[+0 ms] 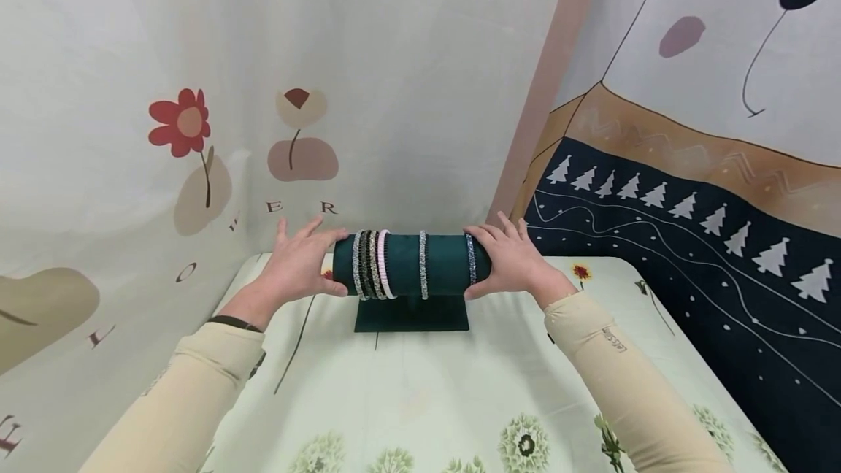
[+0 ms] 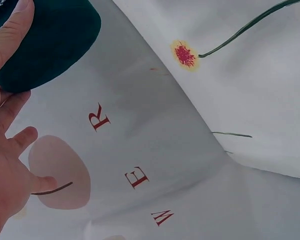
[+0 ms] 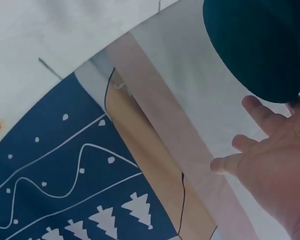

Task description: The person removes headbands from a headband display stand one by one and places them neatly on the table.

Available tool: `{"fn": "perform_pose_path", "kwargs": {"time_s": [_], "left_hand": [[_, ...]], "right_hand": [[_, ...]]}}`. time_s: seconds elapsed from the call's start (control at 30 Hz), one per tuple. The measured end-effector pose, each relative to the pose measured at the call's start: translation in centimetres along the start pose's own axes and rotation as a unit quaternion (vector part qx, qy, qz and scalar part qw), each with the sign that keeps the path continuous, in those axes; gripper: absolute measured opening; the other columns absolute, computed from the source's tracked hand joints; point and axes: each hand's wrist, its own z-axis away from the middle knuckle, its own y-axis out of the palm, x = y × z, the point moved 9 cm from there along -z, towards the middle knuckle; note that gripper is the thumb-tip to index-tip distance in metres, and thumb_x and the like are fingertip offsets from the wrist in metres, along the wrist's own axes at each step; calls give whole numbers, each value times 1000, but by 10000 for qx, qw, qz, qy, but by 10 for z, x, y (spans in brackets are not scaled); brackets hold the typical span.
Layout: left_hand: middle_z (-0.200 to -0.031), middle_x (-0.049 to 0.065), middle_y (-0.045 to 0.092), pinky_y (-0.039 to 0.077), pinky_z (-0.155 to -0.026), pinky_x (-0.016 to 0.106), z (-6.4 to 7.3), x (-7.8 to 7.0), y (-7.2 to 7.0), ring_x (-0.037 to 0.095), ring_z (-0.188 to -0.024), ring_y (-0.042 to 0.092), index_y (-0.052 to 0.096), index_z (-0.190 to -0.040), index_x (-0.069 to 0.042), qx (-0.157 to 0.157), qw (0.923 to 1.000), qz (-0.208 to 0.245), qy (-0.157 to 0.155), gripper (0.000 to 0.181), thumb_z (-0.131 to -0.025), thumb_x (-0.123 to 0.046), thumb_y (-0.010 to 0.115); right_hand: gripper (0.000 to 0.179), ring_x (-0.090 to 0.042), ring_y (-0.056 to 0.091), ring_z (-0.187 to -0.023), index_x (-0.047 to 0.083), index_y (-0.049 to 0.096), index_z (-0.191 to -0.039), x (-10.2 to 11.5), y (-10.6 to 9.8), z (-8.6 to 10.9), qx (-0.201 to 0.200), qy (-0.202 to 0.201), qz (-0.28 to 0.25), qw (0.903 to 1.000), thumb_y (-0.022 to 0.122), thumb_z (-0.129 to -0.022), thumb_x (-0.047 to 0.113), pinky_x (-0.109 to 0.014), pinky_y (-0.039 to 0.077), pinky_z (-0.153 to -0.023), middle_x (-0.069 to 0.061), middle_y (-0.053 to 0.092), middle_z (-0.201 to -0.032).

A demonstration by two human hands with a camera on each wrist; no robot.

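Up high, the head camera looks forward and down, the green roll (image 1: 404,261) just six o'clock of centre! In close now, the left-wrist view faces the backdrop letters (image 2: 137,177) it shares with the head view, the roll's end at ten o'clock; the right-wrist view, just as near, faces the white trees (image 3: 104,222), shared too, the other end at two.

the head view is bright and evenly lit, with soft, faint-edged shadows on the table (image 1: 407,393) and dim shading on the wall (image 1: 420,57); wide-angle stretch makes the printed trees (image 1: 815,280) lean and swell toward the right edge. both wrist views are dimmer, greyer and slightly soft, the green roll (image 3: 255,45) mostly dark there
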Motion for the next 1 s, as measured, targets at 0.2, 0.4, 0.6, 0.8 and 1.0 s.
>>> {"fn": "perform_pose_path", "kwargs": {"time_s": [0.2, 0.4, 0.6, 0.8, 1.0], "left_hand": [[-162, 16, 54, -7, -124, 83, 1, 0, 0, 43, -165, 19, 51, -159, -12, 12, 10000, -60, -10, 107, -70, -42, 102], [-162, 16, 55, -7, -124, 83, 0, 0, 2, 44, -165, 19, 51, -159, -13, 34, 10000, -33, 0, 107, -70, -42, 101], [-161, 16, 56, -7, -124, 83, -4, 0, 0, 45, -164, 21, 49, -160, -13, -26, 10000, 22, 23, 107, -71, -42, 101], [-162, 16, 54, -6, -124, 83, -4, 1, 0, 44, -164, 21, 48, -161, -13, -6, 10000, 6, 8, 107, -72, -41, 100], [-163, 16, 53, -6, -124, 82, -1, 4, 3, 44, -165, 21, 48, -161, -13, 27, 10000, 8, -21, 108, -72, -41, 101]], "right_hand": [[137, -50, 4, -166, 30, 21, -172, -1, 6, -4, 153, 31, -105, 9998, 98, -63, 64, -80, -1, -128, -16, 33, -174], [129, -48, 7, -165, 27, 29, -169, -3, 7, -4, 193, 48, -234, 9995, 99, -65, 58, -80, 2, -127, -14, 37, -172], [122, -45, 7, -166, 22, 35, -166, -19, -3, 2, 91, 164, -406, 9990, 99, -66, 52, -78, 3, -129, -13, 37, -173], [123, -47, 7, -166, 13, 33, -166, -48, 3, 15, 227, 683, -890, 9934, 98, -69, 52, -78, 6, -129, -17, 32, -175], [132, -49, 4, -166, 8, 18, -170, -72, 20, 38, 413, 1153, -1625, 9791, 94, -74, 57, -81, 19, -124, -23, 16, -179]]}}
